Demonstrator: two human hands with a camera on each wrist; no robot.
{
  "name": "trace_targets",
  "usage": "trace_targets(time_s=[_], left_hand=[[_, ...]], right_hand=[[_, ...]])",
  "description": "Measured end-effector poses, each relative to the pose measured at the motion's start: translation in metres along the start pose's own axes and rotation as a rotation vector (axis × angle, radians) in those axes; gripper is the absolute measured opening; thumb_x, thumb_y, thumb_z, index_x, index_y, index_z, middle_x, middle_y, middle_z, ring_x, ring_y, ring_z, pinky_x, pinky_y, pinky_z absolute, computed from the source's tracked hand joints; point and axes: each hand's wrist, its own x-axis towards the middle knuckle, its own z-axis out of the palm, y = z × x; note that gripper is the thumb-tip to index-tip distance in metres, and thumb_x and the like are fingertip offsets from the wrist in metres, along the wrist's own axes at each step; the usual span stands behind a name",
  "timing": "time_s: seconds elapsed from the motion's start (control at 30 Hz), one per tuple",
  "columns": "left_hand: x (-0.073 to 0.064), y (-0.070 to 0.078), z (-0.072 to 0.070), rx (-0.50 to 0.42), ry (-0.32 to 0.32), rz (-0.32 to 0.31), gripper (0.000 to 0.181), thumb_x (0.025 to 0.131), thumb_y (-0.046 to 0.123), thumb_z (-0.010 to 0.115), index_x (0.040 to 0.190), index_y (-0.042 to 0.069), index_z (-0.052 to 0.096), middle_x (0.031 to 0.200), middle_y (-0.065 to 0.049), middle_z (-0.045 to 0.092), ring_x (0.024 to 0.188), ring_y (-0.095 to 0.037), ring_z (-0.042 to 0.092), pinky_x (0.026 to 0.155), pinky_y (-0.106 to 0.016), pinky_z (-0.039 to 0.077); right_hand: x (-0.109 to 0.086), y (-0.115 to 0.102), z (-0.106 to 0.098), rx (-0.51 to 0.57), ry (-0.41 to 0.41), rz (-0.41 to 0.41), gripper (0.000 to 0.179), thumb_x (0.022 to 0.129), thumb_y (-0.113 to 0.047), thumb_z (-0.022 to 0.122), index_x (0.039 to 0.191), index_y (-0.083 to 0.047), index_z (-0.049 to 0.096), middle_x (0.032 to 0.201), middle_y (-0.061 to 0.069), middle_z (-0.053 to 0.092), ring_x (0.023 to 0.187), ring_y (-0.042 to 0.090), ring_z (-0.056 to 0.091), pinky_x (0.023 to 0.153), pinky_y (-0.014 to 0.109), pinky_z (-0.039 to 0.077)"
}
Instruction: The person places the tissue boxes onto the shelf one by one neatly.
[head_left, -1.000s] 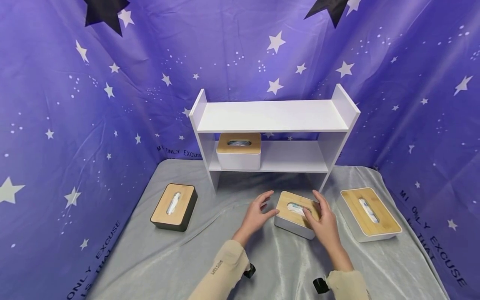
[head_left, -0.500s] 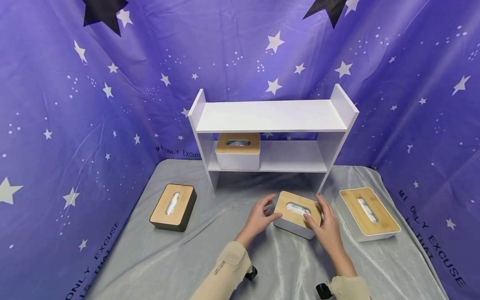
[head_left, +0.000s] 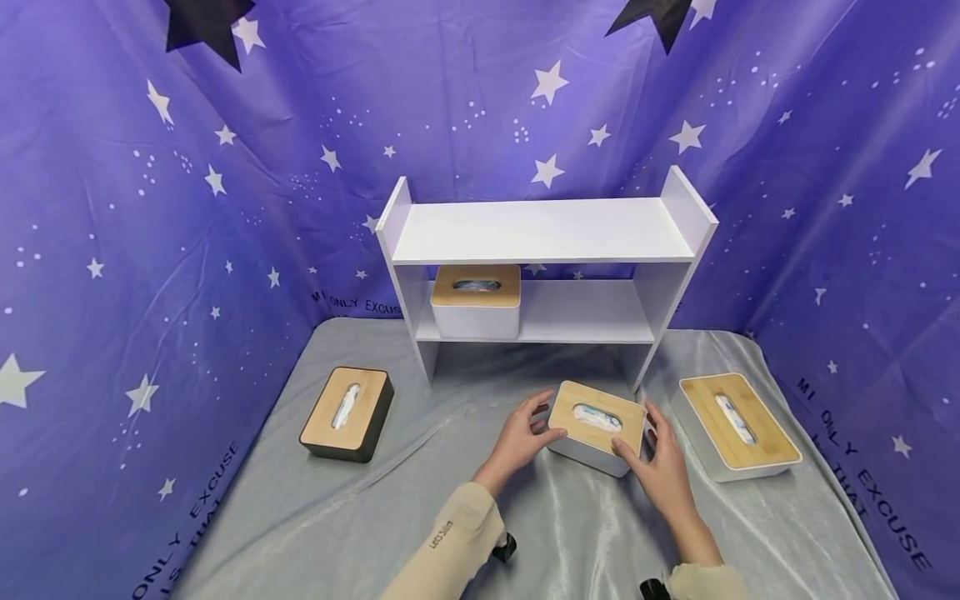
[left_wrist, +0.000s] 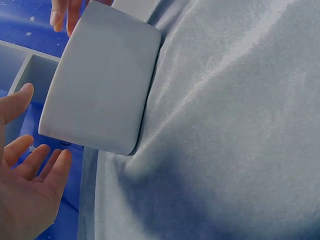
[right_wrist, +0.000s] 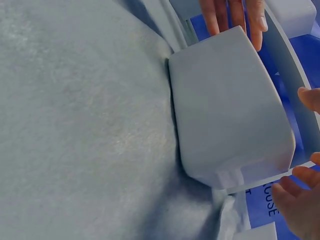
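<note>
It's a booth — starry drapes wall three sides.

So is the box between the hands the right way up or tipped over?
Right way up: the box sits on the gray cloth, its wooden top and tissue slot facing up.

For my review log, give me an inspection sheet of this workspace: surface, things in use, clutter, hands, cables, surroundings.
Surface: grey cloth, creased.
Things in use: pale wood-topped tissue box, resting on the cloth.
Clutter: dark box at left, pale box at right, white box on the shelf unit.
Hands: left hand and right hand at opposite sides of the tissue box; firm contact unclear.
Cables: nothing seen.
Surroundings: purple star-patterned curtain.
</note>
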Motion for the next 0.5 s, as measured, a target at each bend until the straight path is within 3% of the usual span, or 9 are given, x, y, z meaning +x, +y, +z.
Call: trace_targets(time_s=[0.5], left_hand=[[-0.001,-0.005,0.006,-0.051,-0.019,-0.030,0.068,0.089,0.014,0.076,0.149,0.008,0.045,0.148,-0.017,0.049,0.134,-0.035,0.052,0.105,-0.035,0.053]], right_hand=[[-0.011,0.007,0.003,0.085,-0.071,0.143,0.091,0.088,-0.012,0.077,0.157,0.000,0.019,0.158,0.028,0.028,0.141,0.047,0.037,0.096,-0.007,0.030]])
